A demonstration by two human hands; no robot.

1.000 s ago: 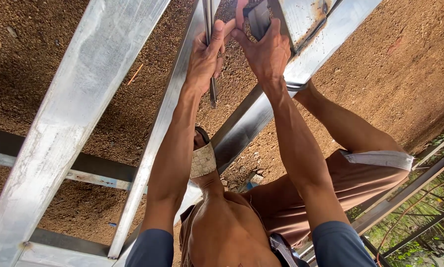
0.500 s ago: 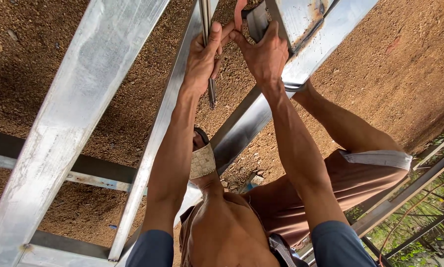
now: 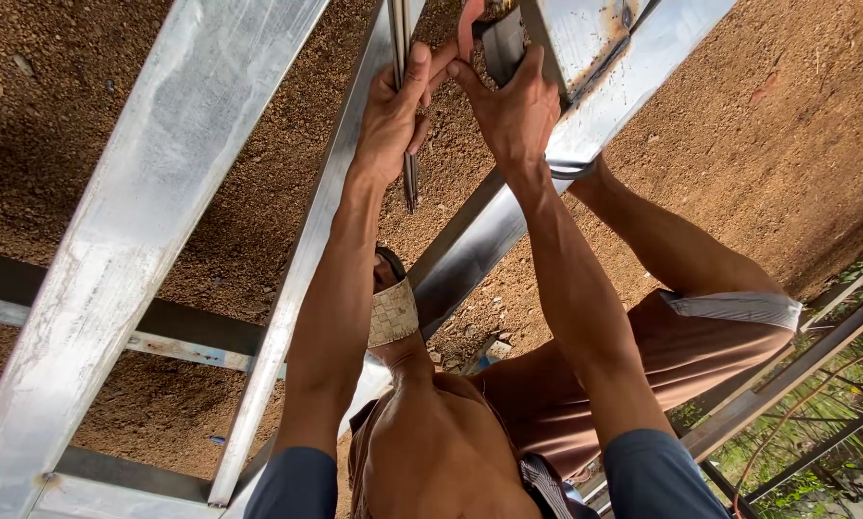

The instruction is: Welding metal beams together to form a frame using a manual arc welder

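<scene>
Overhead, a thin grey metal rod [image 3: 407, 144] is gripped by the left hand [image 3: 393, 115], closed around it beside a slanted galvanised steel rail [image 3: 307, 259]. A dark grey clamp-like tool with a red handle tip [image 3: 494, 38] is held closed-fisted in the right hand [image 3: 513, 111], against a welded steel joint [image 3: 585, 38]. Rod judged stiff, light, smooth; best taken mid-shaft. Tool's upper part is cut off by the frame; its kind cannot be told.

I see bright daylight from above. The metal beams [image 3: 153, 221] glare pale, nearly washed out, and throw dark shadow bands on the dirt ground [image 3: 787, 144] at left. Focus is sharp throughout; straight lines bend slightly toward the edges.
</scene>
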